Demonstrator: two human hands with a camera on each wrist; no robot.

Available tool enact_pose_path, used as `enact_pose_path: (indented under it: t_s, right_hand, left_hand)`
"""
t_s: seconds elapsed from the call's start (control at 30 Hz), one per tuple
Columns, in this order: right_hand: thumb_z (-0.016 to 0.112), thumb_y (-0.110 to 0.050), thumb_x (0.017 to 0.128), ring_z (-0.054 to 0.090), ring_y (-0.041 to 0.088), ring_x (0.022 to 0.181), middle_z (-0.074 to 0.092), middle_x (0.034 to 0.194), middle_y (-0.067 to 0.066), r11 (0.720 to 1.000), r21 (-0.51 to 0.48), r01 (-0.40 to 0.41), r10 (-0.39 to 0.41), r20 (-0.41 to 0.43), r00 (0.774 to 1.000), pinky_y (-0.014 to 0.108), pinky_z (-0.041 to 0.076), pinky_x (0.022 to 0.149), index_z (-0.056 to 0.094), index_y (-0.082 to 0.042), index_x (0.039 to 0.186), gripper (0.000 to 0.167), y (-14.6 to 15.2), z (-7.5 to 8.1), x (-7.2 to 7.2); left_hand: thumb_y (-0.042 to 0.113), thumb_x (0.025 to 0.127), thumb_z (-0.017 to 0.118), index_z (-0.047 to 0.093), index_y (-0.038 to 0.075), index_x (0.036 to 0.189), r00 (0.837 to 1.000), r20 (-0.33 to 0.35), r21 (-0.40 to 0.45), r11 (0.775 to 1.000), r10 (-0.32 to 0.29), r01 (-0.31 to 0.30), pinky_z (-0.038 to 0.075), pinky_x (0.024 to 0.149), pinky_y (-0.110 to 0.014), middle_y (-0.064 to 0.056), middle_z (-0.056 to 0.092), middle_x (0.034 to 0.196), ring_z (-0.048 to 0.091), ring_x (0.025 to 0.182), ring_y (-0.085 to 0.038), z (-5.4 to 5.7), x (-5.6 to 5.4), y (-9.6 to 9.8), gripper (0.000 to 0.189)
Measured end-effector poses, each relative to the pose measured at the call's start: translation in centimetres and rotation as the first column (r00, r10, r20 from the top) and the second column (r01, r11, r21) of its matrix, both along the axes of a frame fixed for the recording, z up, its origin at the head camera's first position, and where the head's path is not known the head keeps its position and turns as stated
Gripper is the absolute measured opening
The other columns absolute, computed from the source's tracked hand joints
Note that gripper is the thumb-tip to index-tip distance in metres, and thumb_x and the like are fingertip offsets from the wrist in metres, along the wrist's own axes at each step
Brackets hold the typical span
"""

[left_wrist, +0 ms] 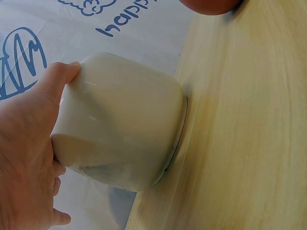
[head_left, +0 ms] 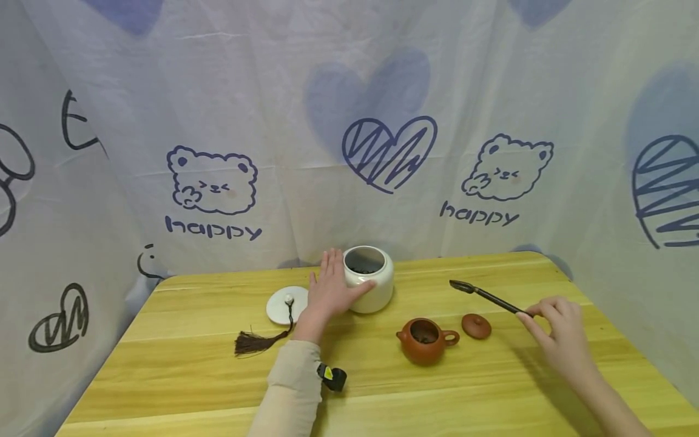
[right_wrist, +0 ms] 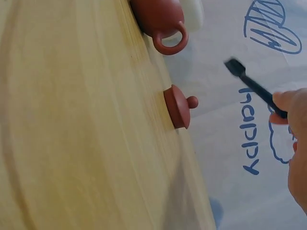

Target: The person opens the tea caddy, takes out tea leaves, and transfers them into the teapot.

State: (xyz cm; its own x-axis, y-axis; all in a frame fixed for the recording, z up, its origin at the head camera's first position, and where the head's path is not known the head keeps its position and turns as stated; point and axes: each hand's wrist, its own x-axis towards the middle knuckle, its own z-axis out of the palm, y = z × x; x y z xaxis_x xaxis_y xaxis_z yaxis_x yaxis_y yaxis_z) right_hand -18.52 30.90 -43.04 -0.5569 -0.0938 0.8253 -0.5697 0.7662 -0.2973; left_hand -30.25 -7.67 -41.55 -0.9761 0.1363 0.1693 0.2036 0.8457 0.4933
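Note:
My left hand [head_left: 331,290] rests against the left side of a white jar [head_left: 377,297]. Its thumb [left_wrist: 65,72] lies across the jar's front wall, and the other fingers stretch straight along the far left side. The jar stands upright and uncovered, with dark pieces low inside. At the right, my right hand [head_left: 562,331] pinches the end of a slim dark tea scoop [head_left: 494,298] between thumb and fingers. The scoop's head [right_wrist: 235,67] points left, in the air above the table. A reddish-brown teapot [head_left: 423,352] sits lidless between the hands, with dark bits inside.
The teapot's lid [head_left: 476,326] lies knob up, right of its handle. Left of the jar is a white lid [head_left: 278,308] with a dark tassel [head_left: 255,343]. A printed cloth [head_left: 295,121] hangs behind the wooden table [head_left: 393,403].

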Motion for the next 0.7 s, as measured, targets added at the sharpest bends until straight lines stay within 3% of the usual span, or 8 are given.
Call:
enact_pose_path:
  t_s: [0.27, 0.4, 0.57, 0.63, 0.7]
  right_hand:
    - [0.048, -0.059, 0.091, 0.027, -0.012, 0.087, 0.052, 0.074, 0.016, 0.993, -0.006, 0.121, -0.121, -0.011, 0.993, 0.029, 0.024, 0.078, 0.065, 0.006, 0.070, 0.070, 1.4, -0.5, -0.1]
    - [0.055, -0.050, 0.094, 0.027, -0.011, 0.086, 0.053, 0.075, 0.017, 0.984, 0.010, 0.176, -0.176, 0.022, 0.984, 0.035, 0.025, 0.077, 0.065, 0.004, 0.070, 0.060, 1.9, -0.9, -0.1]
    - [0.072, -0.016, 0.087, 0.043, 0.017, 0.078, 0.055, 0.076, 0.018, 0.966, 0.050, 0.253, -0.256, 0.073, 0.964, 0.039, 0.027, 0.075, 0.065, 0.003, 0.069, 0.027, 2.6, -1.2, 0.0]
    - [0.075, -0.008, 0.083, 0.045, 0.030, 0.077, 0.056, 0.077, 0.020, 0.956, 0.070, 0.284, -0.290, 0.110, 0.951, 0.040, 0.027, 0.074, 0.065, 0.002, 0.069, 0.020, 2.9, -1.3, -0.1]
    - [0.074, -0.009, 0.083, 0.046, 0.033, 0.078, 0.056, 0.079, 0.020, 0.945, 0.094, 0.313, -0.325, 0.158, 0.932, 0.041, 0.026, 0.073, 0.065, 0.001, 0.069, 0.019, 3.3, -1.3, -0.1]
  left_hand:
    - [0.078, 0.079, 0.054, 0.010, 0.009, 0.158, 1.000, 0.003, 0.004, 1.000, 0.002, -0.002, 0.009, 0.121, -0.061, -0.010, 0.007, 0.166, 0.003, 0.154, -0.027, -0.1, 0.0, 0.0, 0.114]
    - [0.078, 0.079, 0.054, 0.010, 0.009, 0.158, 1.000, 0.002, 0.001, 1.000, 0.005, -0.005, 0.010, 0.121, -0.061, -0.011, 0.006, 0.166, 0.003, 0.154, -0.028, -0.1, 0.0, -0.1, 0.114]
    - [0.077, 0.079, 0.054, 0.010, 0.008, 0.157, 1.000, -0.005, -0.006, 1.000, 0.007, -0.007, 0.012, 0.120, -0.062, -0.012, 0.007, 0.166, 0.004, 0.154, -0.028, 0.0, 0.0, 0.0, 0.113]
    - [0.076, 0.080, 0.055, 0.011, 0.007, 0.157, 1.000, -0.006, -0.009, 1.000, 0.006, -0.006, 0.012, 0.120, -0.062, -0.012, 0.007, 0.165, 0.005, 0.154, -0.029, 0.0, 0.1, 0.1, 0.112]
    - [0.075, 0.081, 0.055, 0.011, 0.006, 0.157, 1.000, -0.006, -0.011, 1.000, 0.004, -0.004, 0.012, 0.120, -0.062, -0.013, 0.007, 0.165, 0.005, 0.154, -0.029, 0.1, 0.1, 0.2, 0.112]
